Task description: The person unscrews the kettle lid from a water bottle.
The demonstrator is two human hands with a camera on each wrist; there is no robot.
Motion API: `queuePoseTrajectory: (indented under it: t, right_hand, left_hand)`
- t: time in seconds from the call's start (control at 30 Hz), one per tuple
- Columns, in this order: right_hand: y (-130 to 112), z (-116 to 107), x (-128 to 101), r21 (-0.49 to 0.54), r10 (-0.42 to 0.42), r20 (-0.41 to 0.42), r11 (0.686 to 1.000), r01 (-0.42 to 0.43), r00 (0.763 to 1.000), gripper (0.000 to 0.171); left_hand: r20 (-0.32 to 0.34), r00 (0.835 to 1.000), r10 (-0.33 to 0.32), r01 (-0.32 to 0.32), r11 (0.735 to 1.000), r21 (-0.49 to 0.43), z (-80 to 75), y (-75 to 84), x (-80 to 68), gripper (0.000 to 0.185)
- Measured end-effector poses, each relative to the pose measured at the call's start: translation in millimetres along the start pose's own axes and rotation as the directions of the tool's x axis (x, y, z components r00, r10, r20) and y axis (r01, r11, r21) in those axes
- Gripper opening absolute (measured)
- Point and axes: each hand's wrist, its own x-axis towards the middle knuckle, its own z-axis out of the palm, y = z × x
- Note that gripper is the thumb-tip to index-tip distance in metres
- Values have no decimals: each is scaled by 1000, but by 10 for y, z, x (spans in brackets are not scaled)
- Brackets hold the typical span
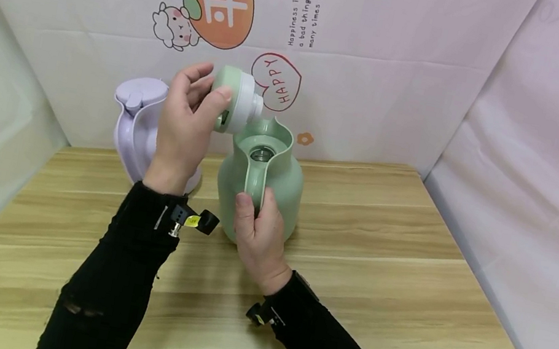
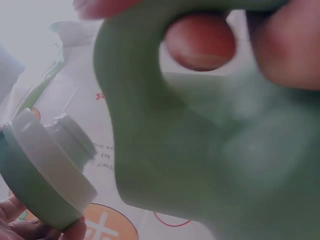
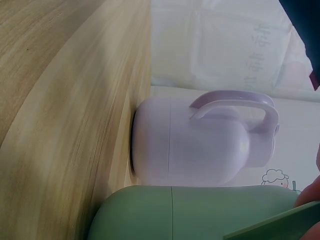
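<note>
Over the desk (image 1: 349,287), left hand (image 1: 184,126) holds green-and-white lid (image 1: 242,100) near green jug (image 1: 287,179). Right hand (image 1: 263,240) grips jug's handle (image 1: 256,180).

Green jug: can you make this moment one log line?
left fingers: holding green-and-white lid; right fingers: gripping green handle; green jug: lid off, upright; lavender jug: lid on

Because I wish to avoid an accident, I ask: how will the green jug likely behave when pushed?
The green jug would probably feel stiff, as it looks smooth and evenly rounded. A high push may tip its tall shape, though the right hand grips the handle. Its mouth is uncovered, so any contents could spill.
</note>
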Motion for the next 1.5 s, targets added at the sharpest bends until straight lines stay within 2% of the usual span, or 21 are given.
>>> queuePoseTrajectory:
  t: [0.13, 0.3, 0.4, 0.57, 0.7, 0.87, 1.0, 1.23, 1.5]
  right_hand:
    - [12, 1, -1, 3, -4, 2, 1000, 4, 1000, 32]
    - [29, 1, -8, 8, -1, 4, 1000, 1, 1000, 30]
    - [36, 0, -11, 10, 0, 5, 1000, 0, 1000, 30]
    - [35, -1, -7, 11, -4, 6, 1000, 4, 1000, 32]
    - [30, 1, -1, 9, -6, 5, 1000, 6, 1000, 35]
    - [21, 6, 4, 15, -4, 11, 1000, 4, 1000, 36]
    - [25, 8, 4, 10, -2, 11, 1000, 2, 1000, 36]
    - [40, 8, -2, 5, 1, 6, 1000, -1, 1000, 32]
    - [31, 13, 6, 10, 0, 13, 1000, 0, 1000, 31]
  left_hand:
    - [-38, 999, -5, 2, 996, -91, -29, -71, -73, 54]
    - [-105, 994, 21, -42, 979, -201, -39, -181, -130, 50]
    - [-135, 990, 38, -74, 958, -277, -37, -243, -157, 45]
    - [-174, 983, 55, -121, 910, -397, -24, -327, -215, 39]
    - [-214, 976, 39, -135, 880, -456, -20, -388, -269, 37]
    - [-251, 968, -4, -123, 862, -491, -39, -467, -343, 40]
    - [-265, 964, -7, -135, 848, -512, -44, -534, -392, 41]
    - [-254, 967, -16, -139, 801, -582, -45, -665, -439, 42]
    - [-245, 968, -47, -109, 804, -585, -33, -793, -508, 45]
